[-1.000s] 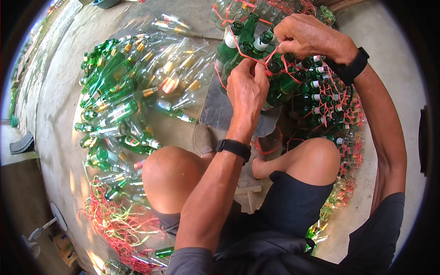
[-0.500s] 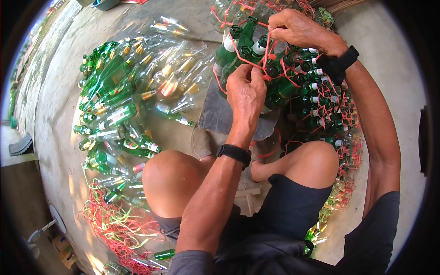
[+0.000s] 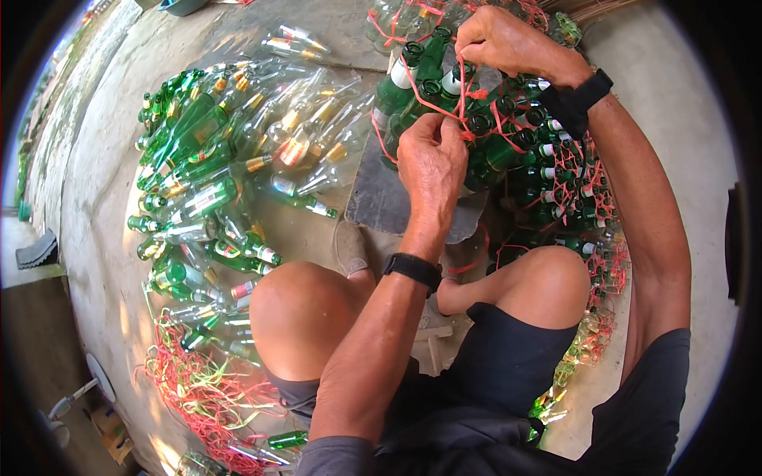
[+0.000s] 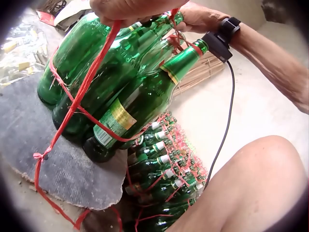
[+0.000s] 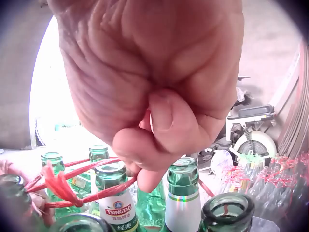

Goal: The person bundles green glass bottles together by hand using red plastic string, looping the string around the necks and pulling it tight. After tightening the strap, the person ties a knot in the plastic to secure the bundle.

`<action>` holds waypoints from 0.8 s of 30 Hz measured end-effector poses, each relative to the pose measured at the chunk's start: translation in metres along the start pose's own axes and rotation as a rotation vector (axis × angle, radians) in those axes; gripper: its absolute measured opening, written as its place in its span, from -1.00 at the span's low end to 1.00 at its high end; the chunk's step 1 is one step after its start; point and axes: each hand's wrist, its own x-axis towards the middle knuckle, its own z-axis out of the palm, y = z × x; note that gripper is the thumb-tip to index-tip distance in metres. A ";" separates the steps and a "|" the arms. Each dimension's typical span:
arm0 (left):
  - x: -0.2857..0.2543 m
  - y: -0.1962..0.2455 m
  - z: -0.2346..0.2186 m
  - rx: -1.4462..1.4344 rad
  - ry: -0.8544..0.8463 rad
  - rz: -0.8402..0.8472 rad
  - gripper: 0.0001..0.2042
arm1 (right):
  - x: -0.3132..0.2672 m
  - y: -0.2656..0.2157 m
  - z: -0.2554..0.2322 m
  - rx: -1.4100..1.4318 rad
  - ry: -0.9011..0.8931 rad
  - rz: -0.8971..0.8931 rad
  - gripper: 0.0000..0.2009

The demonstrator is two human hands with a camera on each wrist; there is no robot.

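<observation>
A cluster of upright green beer bottles (image 3: 397, 89) stands on a dark slab (image 3: 373, 190), with red plastic twine (image 4: 79, 104) running round the bodies and necks. My left hand (image 3: 432, 159) pinches the twine between thumb and fingers at the near side of the necks. Beyond it, my right hand (image 3: 512, 49) is curled round a strand of twine pulled up from the bundle. Seen from the right wrist, a loose red knot (image 5: 67, 191) lies beside a bottle with a white label (image 5: 118, 212). The right fingertips (image 5: 159, 140) hang close over the bottle mouths.
Many loose green and clear bottles (image 3: 198, 159) lie on the concrete floor to the left, above a heap of red and green twine (image 3: 210, 389). Rows of tied bottles (image 3: 556, 174) stand on the right. A bundle of clear bottles (image 3: 389, 20) is behind.
My right hand has moved left and away from me, drawing a strand of twine taut from the necks. My left hand stays at nearly the same spot, pinching the twine.
</observation>
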 end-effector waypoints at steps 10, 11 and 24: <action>-0.001 -0.003 0.002 -0.020 0.038 0.010 -0.73 | 0.013 -0.009 -0.007 0.003 -0.222 0.186 -0.80; -0.001 -0.004 0.001 -0.024 0.041 0.002 -0.74 | 0.013 -0.012 -0.009 0.041 -0.291 0.292 -0.79; -0.002 -0.005 -0.008 -0.128 -0.005 -0.016 -0.74 | 0.020 -0.005 -0.009 0.082 -0.428 0.353 -0.72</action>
